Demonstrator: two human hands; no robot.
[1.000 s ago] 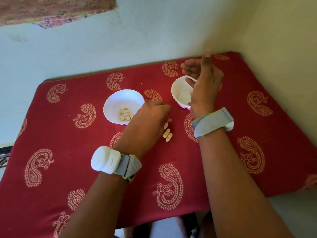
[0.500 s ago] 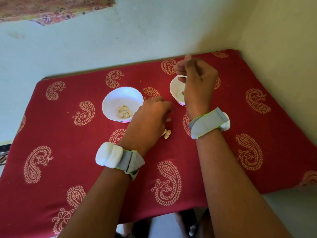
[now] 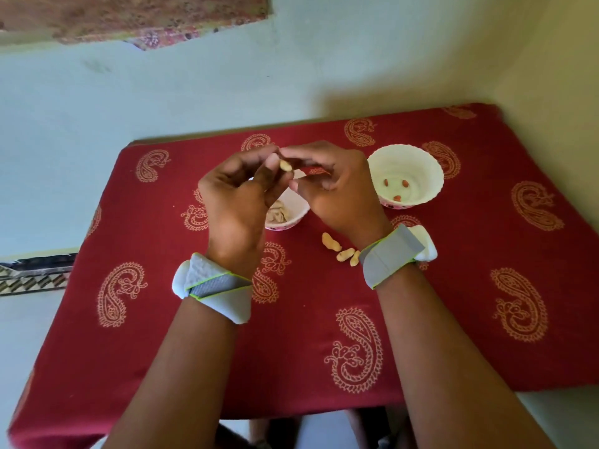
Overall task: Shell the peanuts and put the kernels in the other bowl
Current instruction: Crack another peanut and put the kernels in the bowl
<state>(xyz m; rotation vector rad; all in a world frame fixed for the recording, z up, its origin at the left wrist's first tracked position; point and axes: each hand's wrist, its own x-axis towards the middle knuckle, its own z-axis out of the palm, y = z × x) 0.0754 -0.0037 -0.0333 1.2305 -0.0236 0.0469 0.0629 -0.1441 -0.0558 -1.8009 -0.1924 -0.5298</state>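
If you crush the pale tan peanut pod too sharply, I judge its kernels could spring out onto the bench, because you hold it above the white scalloped bowl of unshelled peanuts near the far edge. Your left hand and right hand each close their grip on it by the fingertips; the white bowl with three red kernels sits toward the far right corner.

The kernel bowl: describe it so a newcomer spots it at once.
On the red paisley cloth stand two white bowls. The kernel bowl is the far-right one, beyond the right hand. It alone holds three small reddish kernels; the other bowl holds pale unshelled peanuts.
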